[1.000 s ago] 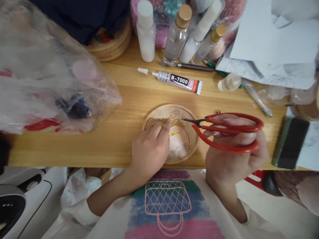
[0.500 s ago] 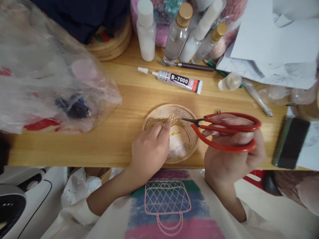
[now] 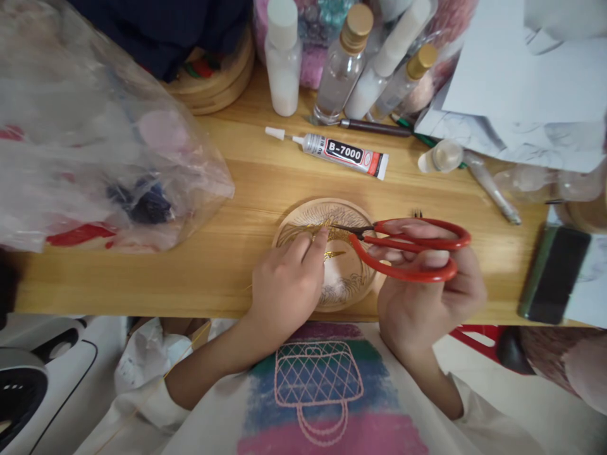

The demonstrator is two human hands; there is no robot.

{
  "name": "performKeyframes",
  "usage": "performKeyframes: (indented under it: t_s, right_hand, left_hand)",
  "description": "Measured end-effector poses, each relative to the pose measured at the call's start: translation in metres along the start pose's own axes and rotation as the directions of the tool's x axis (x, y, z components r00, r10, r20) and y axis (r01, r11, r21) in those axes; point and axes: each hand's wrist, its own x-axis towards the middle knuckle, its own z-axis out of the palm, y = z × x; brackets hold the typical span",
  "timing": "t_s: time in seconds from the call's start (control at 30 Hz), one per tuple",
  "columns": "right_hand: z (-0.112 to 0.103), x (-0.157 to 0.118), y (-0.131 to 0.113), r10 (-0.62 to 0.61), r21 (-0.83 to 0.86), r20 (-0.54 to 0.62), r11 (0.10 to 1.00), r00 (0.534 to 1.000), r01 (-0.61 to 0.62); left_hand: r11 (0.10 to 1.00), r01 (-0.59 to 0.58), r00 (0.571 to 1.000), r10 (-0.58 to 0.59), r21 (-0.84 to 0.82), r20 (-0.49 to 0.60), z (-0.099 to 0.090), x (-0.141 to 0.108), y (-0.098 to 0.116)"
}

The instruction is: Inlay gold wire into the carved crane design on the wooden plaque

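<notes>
Left hand: Your left hand (image 3: pixel 287 275) is bending its fingers down over the round, pale wooden plate (image 3: pixel 340 273), its index fingertip pressing at the shiny gold cord work (image 3: pixel 334 254). The thumb is being hidden, so whether the hand is pinching anything cannot be told.
Right hand: Your right hand (image 3: pixel 429 300) is closing around the red-handled metal scissors (image 3: pixel 393 273), fingers and thumb gripping at the loops.
Scissors: The dark blades are reaching over the plate from its right side, tips pointing left and lying just beside your left index fingertip. The blade gap is too small to read.
Plate: It is resting on the light-brown wooden table (image 3: pixel 190 278), beneath your left fingers and left of your right hand, showing fine dark line drawing.
Thread: A thin yellow thread (image 3: pixel 190 345) is running along your left forearm.
Beyond both hands: The silver, black and red glue tube (image 3: pixel 344 151) is lying flat; the white-capped plastic bottle (image 3: pixel 283 69) is standing farther back.
Right of right hand: The dark rectangular phone (image 3: pixel 554 275) is lying near the table edge.
Left of left hand: The clear, crumpled plastic bag (image 3: pixel 109 139) is occupying the table.
</notes>
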Motion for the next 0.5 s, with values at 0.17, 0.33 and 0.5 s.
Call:
performKeyframes:
  t_s: [0.17,0.33,0.5]
  right_hand:
    - [0.0057,-0.0007,0.0065,-0.039,0.02,-0.036,0.999,0.999,0.04]
    - [0.0087,-0.0004,0.0087,-0.053,0.042,-0.045,0.998,0.998,0.055]
    - [0.0081,-0.0013,0.0053,-0.029,0.022,-0.03,0.999,0.999,0.03]
  left_hand:
    - [1.0,0.01,1.0,-0.01,-0.005,0.005,0.0,-0.0009,0.0005]
    - [1.0,0.014,1.0,-0.014,-0.015,0.002,0.0,-0.0005,0.0015]
    - [1.0,0.01,1.0,-0.01,-0.006,-0.006,0.0011,0.001,0.0022]
